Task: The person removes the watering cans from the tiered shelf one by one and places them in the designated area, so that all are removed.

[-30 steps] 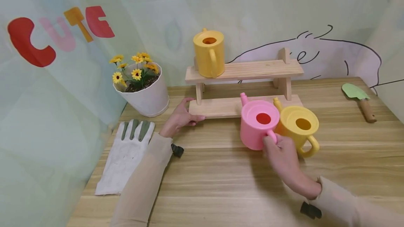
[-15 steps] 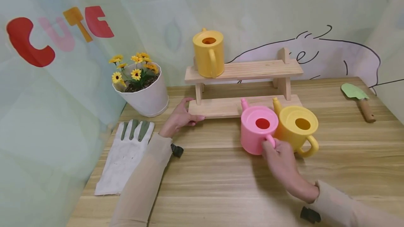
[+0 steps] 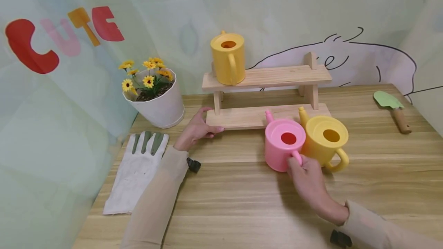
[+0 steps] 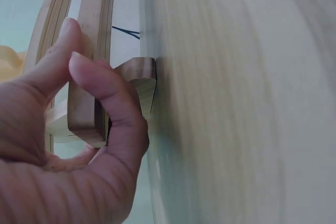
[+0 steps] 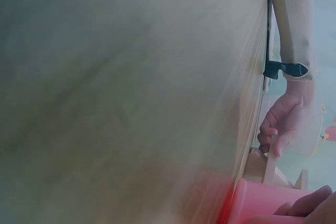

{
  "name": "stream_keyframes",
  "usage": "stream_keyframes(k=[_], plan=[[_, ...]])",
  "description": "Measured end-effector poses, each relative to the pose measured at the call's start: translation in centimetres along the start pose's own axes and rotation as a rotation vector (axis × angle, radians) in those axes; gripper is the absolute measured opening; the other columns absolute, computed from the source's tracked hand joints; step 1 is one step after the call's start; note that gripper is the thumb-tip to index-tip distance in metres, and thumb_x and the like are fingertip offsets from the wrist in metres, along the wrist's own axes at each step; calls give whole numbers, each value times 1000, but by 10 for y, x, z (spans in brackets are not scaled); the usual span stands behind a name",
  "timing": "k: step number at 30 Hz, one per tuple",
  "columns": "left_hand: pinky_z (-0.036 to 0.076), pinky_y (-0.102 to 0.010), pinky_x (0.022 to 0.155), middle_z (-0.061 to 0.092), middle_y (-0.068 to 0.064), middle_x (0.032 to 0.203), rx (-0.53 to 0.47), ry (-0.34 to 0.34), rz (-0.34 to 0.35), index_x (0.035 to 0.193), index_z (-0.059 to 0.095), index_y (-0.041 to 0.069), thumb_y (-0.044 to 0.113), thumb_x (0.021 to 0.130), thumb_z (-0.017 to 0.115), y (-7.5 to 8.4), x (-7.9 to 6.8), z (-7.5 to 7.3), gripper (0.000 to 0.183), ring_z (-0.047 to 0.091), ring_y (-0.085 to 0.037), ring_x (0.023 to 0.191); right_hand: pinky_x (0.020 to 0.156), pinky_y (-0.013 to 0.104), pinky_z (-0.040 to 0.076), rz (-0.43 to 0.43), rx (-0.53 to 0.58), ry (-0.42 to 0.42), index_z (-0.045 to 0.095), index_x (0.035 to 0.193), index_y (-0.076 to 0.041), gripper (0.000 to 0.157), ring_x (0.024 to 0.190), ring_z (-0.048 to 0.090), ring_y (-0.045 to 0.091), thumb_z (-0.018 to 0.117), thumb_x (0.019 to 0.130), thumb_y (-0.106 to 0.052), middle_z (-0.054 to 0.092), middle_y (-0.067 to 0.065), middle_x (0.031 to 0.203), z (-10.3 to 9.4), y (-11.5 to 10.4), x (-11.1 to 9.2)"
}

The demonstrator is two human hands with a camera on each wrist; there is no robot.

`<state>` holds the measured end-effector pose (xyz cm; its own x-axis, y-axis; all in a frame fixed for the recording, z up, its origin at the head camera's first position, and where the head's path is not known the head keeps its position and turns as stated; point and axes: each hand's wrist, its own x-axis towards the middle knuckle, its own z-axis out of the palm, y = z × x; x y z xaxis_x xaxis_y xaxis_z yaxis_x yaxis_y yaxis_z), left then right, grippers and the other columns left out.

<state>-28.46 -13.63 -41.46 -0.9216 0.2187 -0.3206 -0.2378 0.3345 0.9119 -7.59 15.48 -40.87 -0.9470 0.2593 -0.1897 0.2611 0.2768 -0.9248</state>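
In the head view my right hand (image 3: 309, 181) pinches the handle of a pink watering can (image 3: 277, 151). The pink can is upright in front of the wooden two-tier shelf (image 3: 238, 117), its spout pointing toward the lower board. Close against its right side is a yellow watering can (image 3: 320, 128), upright, handle toward the front. My left hand (image 3: 199, 129) grips the left end of the lower board; the left wrist view has its thumb and fingers curled round the board end (image 4: 86, 111). Another yellow watering can (image 3: 223, 62) stands on the upper board's left end.
At the left stands a white flowerpot (image 3: 160, 107) with yellow flowers. A white work glove (image 3: 133, 180) with green fingertips lies in front of it. A green hand trowel (image 3: 391, 103) with a wooden handle lies at the far right. A printed cloth (image 3: 277, 10) hangs behind the table.
The pink watering can has come down and slightly toward the front in my right hand, beside the yellow one. My left hand keeps its grip on the shelf.
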Motion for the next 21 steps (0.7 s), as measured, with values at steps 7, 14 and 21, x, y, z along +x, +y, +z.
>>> stream_keyframes(k=[7,14,21], plan=[[52,-17,55,64,-14,105,3,-1,1,169,26,16,-1,90,87,1,-1,1,101,61,-8,64,47,25,36,19,3,-14,60,76,-1,39,56,46,17,52,110,-17,56,6,65,0,3,0],[53,-17,55,64,-15,109,8,0,-4,169,25,16,0,91,87,1,0,1,102,61,-9,65,48,24,38,19,-3,4,70,83,3,37,61,52,16,54,110,-18,63,4,68,0,6,-1],[53,-16,56,64,-15,111,10,0,-1,170,24,16,1,91,87,1,-1,1,102,62,-9,67,53,22,40,19,-17,18,76,90,2,30,66,54,11,62,109,-17,66,-2,69,-2,5,-4]])
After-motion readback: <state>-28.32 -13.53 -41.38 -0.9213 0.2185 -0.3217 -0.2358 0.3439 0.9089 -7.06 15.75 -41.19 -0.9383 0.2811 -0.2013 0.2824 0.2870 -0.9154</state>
